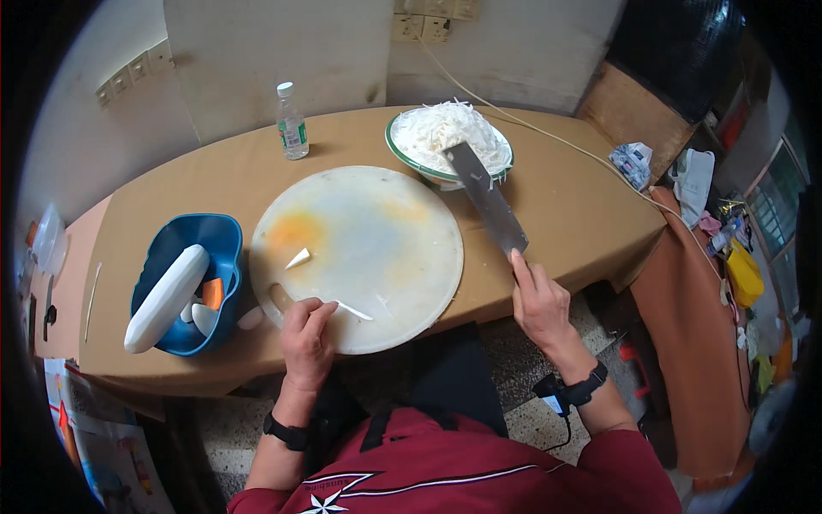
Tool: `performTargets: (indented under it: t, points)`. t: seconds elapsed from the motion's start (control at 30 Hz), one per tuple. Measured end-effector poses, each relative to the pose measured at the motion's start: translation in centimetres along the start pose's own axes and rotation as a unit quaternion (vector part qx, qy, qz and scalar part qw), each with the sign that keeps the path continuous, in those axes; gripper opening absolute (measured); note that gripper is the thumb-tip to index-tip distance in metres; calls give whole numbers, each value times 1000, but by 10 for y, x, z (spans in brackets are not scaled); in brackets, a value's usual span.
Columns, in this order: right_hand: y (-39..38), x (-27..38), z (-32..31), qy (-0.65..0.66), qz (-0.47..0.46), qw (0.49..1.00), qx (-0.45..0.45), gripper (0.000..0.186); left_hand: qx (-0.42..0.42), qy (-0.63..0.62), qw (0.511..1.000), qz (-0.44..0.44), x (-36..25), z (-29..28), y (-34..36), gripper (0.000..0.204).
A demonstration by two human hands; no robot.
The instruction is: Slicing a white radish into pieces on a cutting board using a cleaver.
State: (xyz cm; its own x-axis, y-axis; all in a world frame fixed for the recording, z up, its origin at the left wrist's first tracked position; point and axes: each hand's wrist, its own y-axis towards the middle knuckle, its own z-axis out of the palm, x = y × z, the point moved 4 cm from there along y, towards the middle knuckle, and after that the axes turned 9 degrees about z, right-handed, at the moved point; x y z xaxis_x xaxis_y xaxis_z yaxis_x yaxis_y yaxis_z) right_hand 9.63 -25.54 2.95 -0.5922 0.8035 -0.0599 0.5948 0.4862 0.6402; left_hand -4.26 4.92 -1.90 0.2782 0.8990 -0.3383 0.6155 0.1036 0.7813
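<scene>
My right hand [539,308] grips a cleaver [486,197], its blade tip over a green-rimmed bowl [402,150] heaped with white shreds [448,124]. My left hand [306,338] is closed at the lower left of a round, orange-stained cutting board [360,223], its fingertips on a thin white strip [354,310]. A small white wedge [299,257] lies higher on the board. Left of the board, a blue tub [223,240] holds a long peeled white root [166,298], an orange piece [213,293] and white chunks [205,319].
A clear bottle [292,133] stands at the back of the curved brown table [582,197]. A pale cable [548,126] crosses the right side toward bags [692,188] and other clutter. A plastic container [50,244] sits far left. Wall sockets [134,73] are behind.
</scene>
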Motion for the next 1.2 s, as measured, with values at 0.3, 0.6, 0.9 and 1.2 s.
performTargets:
  t: [0.3,0.6,0.9,1.2]
  points:
    - [72,-28,51,692,258,668,90,43,7,18,1000,5,-3,0,0,35]
    - [60,-40,95,780,312,515,170,44,23,28,999,6,-6,-2,2,35]
    - [30,-54,83,773,331,513,171,44,26,8,1000,-10,-4,-1,3,33]
    - [13,-46,31,776,321,521,153,46,36,-53,997,-43,-10,-8,17,28]
